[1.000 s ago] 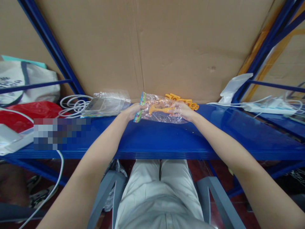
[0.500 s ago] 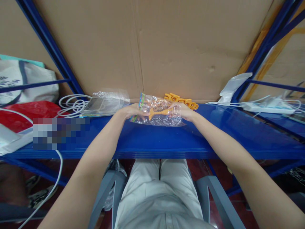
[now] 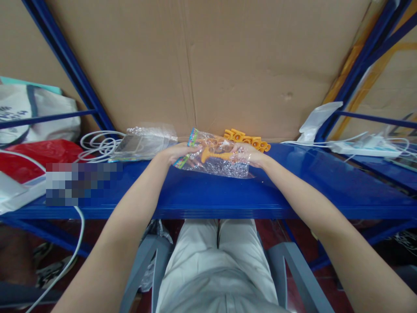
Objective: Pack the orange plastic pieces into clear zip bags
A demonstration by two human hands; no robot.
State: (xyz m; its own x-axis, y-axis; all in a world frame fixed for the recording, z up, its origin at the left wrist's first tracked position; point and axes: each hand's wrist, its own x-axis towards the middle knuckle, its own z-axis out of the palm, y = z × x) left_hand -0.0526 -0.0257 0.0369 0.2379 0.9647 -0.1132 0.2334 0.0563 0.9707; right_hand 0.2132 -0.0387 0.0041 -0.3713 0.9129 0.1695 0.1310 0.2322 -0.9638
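Observation:
A clear plastic bag with a colourful printed edge at its left end is stretched between my hands, just above the blue tabletop. My left hand is closed on that printed end. At the bag's right part, my right hand has its fingers closed round one end of an orange plastic piece with a wide, T-like head pointing left. Clear film covers part of the right fingers, so I cannot tell whether they are inside or behind it. Several orange pieces with round openings lie heaped behind the right hand.
Flat clear bags and coiled white cable lie left of my hands. A red bag is farther left. A cardboard wall stands behind, between blue metal posts. A white power strip lies at right.
The bag has tilted, its lower right corner dropping a little toward me. The orange piece's head has turned slightly and moved a little left. Both hands keep their grip.

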